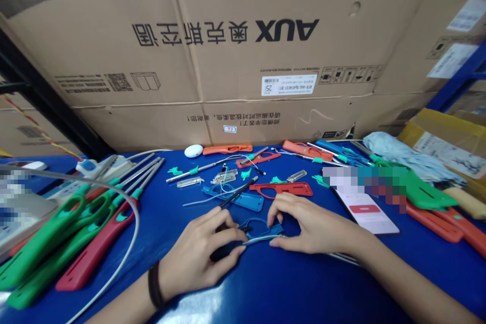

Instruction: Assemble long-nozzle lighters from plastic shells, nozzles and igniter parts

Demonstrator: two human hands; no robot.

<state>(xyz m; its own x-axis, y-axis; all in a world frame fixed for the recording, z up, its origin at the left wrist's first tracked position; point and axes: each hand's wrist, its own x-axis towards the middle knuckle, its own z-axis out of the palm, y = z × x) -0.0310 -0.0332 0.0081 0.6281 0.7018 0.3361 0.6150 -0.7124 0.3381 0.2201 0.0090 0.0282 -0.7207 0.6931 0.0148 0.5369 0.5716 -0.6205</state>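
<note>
My left hand (205, 250), with a dark band at the wrist, pinches the near left end of a blue lighter casing half (255, 227) low over the blue tabletop. My right hand (304, 223) grips the same casing at its right end, thumb and fingertips closed on it. A thin white wire (261, 239) runs along the casing's near edge between the two hands. Just beyond my left fingers a dark rod (239, 192) slants away; whether it touches them I cannot tell. Another blue casing half (243, 200) and a red one (284, 190) lie beyond the hands.
Green and red long-necked lighters (91, 238) pile up at left, beside a looping grey cable (132, 233). Clear plastic parts (226, 177) and teal pieces lie mid-table. At right are a phone (366, 207) and more lighters (425, 190). A large cardboard box (228, 71) walls the back.
</note>
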